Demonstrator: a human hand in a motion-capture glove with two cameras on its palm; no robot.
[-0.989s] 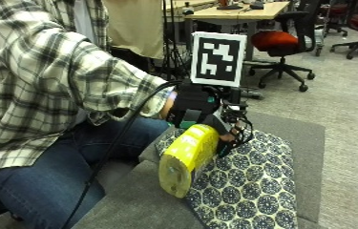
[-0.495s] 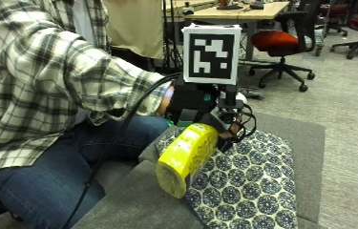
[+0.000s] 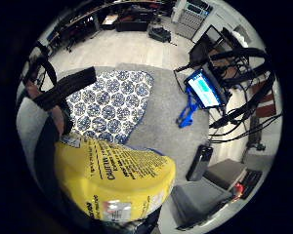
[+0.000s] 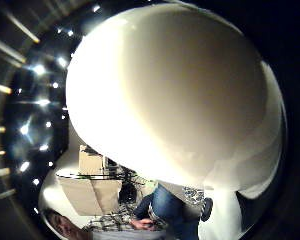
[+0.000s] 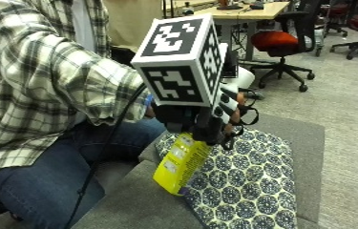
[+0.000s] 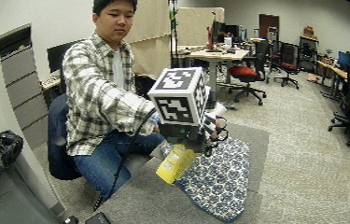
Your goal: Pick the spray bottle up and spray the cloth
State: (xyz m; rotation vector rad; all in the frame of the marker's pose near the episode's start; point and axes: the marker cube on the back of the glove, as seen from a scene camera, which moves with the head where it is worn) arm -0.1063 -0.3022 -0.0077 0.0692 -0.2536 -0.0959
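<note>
gloved right hand (image 5: pixel 226 117) grips yellow spray bottle (image 5: pixel 182 162), held tilted above patterned cloth (image 5: pixel 255 186) on grey table (image 5: pixel 134 205)

1. We are seeing a grey table (image 5: pixel 134 205) filling the lower part of the outside view.
2. A blue-and-white patterned cloth (image 5: pixel 248 186) is lying flat on it, at the lower right of that frame, reaching its near edge.
</note>
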